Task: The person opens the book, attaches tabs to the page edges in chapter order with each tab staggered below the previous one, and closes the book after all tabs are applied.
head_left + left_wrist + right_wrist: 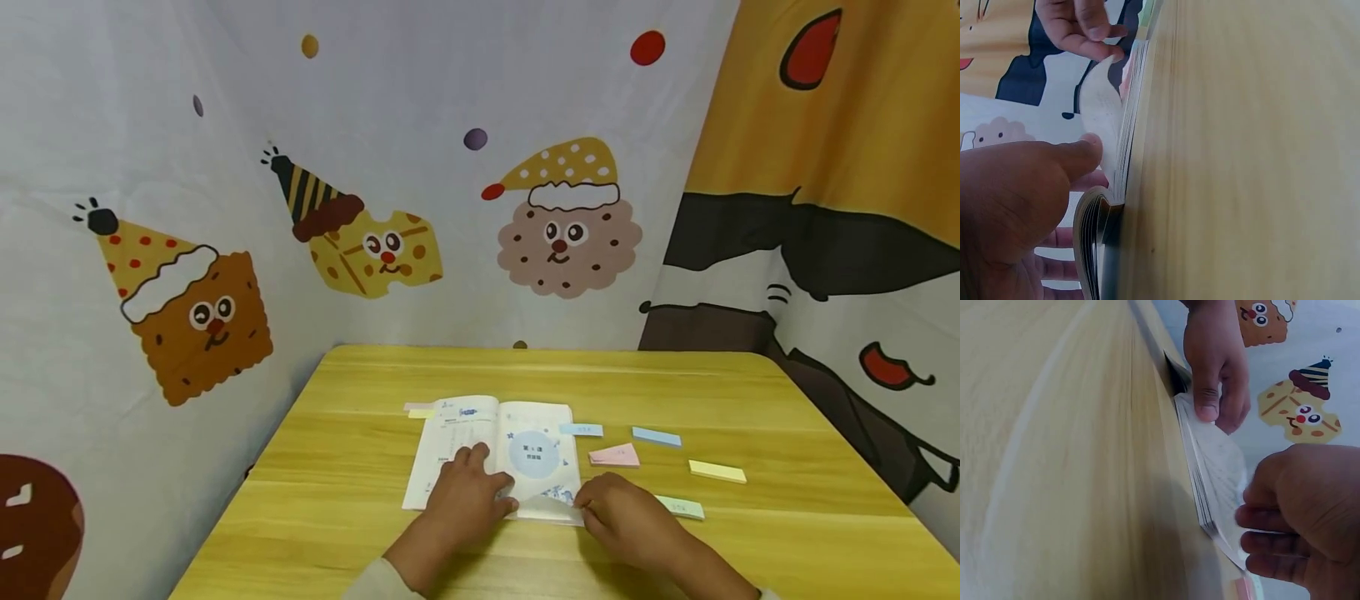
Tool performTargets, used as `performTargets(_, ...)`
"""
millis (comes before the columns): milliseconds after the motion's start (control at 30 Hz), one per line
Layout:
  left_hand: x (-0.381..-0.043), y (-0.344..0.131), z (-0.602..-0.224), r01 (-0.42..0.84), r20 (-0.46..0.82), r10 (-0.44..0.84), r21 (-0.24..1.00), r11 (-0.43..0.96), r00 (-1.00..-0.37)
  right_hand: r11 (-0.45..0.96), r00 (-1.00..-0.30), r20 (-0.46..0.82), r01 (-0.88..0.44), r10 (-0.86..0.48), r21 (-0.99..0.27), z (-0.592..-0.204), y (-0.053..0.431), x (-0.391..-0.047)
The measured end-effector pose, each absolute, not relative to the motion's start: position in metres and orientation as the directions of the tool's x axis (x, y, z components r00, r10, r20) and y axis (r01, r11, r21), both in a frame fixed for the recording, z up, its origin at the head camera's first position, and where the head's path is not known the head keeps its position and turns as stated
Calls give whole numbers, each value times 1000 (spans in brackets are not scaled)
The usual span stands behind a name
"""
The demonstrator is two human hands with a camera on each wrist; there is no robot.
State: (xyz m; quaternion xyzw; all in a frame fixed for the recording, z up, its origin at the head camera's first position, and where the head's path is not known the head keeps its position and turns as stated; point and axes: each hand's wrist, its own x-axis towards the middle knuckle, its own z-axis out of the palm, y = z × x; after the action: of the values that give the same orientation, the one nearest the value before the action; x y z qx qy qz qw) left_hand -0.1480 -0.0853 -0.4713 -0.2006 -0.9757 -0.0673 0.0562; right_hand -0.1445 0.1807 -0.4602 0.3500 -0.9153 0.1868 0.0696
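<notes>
An open book (538, 417) lies on the table, its right page printed with a pale blue circle. My left hand (467, 493) rests over the left page and the gutter, fingers spread and thumb pointing right. At the lower right corner, my right hand (628, 518) pinches a page between thumb and forefinger. That page (1099, 106) curves up from the stack in the left wrist view. In the right wrist view the left thumb presses near the spine, while the lifted page (1219, 453) bends toward the right fingers.
Right of the book lie a blue sticky-note pad (657, 437), a pink pad (615, 455), a yellow pad (717, 472) and a green pad (681, 507). A blue tab (585, 430) sticks out from the right page, and a yellow tab (421, 413) from the left. A patterned curtain (420, 100) hangs behind the table.
</notes>
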Motion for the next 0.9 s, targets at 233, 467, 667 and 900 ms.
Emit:
performTargets(233,-146,-86,-470,407,155,390,93,909,-908,646,-702,301,-712,-646,-274,-472,174,-146)
performTargets(467,-145,-81,-474,342,150,329,76,937,-932,630,-681,250,-732,-688,-259,-479,168,-154)
performTargets(667,-144,-80,-474,326,218,304,69,943,-927,597,-646,288,-763,-707,-248,-480,165,-161)
performTargets(900,-148,-81,-473,227,356,116,288,930,-927,625,-681,234,-731,-694,-273,-481,166,-162)
